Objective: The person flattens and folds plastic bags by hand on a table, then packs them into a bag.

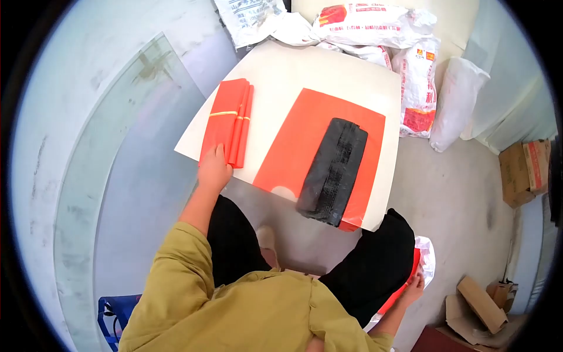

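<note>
My left hand is at the near end of a folded red bundle with a thin yellow band, its fingers closed on the corner. Narrower red folds with yellow bands lie against the bundle's right side. On the table's right half is a flat stack of red sheets with a pale half-round spot at its near edge. Across the stack rests a long black block, wrapped and scuffed. Low at my right side, my right hand pinches red sheets in a white plastic bag.
The cream table stands before my knees. Behind it are printed white sacks and, at its right, another upright sack. A glass panel leans at left. Cardboard boxes and opened cartons sit at right.
</note>
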Motion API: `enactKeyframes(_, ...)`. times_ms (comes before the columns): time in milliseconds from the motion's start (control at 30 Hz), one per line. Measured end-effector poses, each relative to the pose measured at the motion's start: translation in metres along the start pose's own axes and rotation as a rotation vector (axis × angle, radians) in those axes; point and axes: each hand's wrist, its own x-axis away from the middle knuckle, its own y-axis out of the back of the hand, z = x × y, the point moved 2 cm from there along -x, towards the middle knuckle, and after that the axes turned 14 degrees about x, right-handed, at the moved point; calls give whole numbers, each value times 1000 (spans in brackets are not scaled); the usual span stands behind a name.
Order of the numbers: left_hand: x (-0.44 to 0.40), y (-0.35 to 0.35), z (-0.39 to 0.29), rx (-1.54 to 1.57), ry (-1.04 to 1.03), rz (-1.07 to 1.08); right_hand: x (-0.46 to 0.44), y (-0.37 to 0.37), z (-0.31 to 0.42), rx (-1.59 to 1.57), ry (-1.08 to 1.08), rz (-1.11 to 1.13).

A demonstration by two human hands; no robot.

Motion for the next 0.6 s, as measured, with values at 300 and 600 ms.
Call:
enactKeyframes(300, 0, 22, 20, -79, -244, 14, 28, 35, 227, -550, 144, -68)
enactKeyframes(600, 61, 96, -63, -39, -233, 194, 226, -129, 372, -565, 556, 1331)
